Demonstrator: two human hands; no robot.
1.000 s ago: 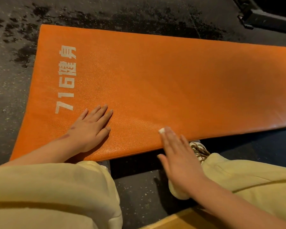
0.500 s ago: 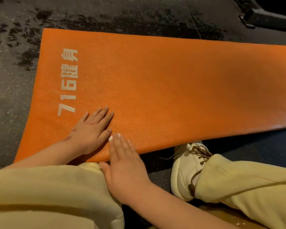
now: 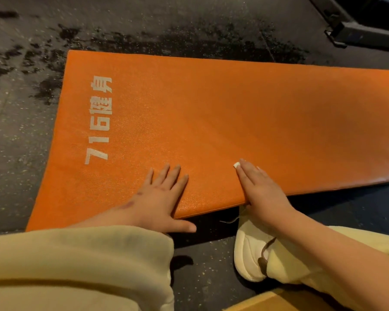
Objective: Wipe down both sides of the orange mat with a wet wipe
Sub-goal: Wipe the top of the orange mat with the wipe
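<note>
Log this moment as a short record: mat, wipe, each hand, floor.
mat: orange mat spread out, white lettering facing up
wipe: wet wipe, only a white corner showing past the right fingertips
left hand: left hand flat on the mat by its near edge, fingers straight
right hand: right hand pressing the wipe onto the mat, fingers straight
floor: dark floor under the mat, darker patches beyond its far edge

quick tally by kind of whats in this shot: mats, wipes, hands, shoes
mat: 1
wipe: 1, mostly hidden under the fingers
hands: 2, left hand and right hand
shoe: 1
total: 5
</note>
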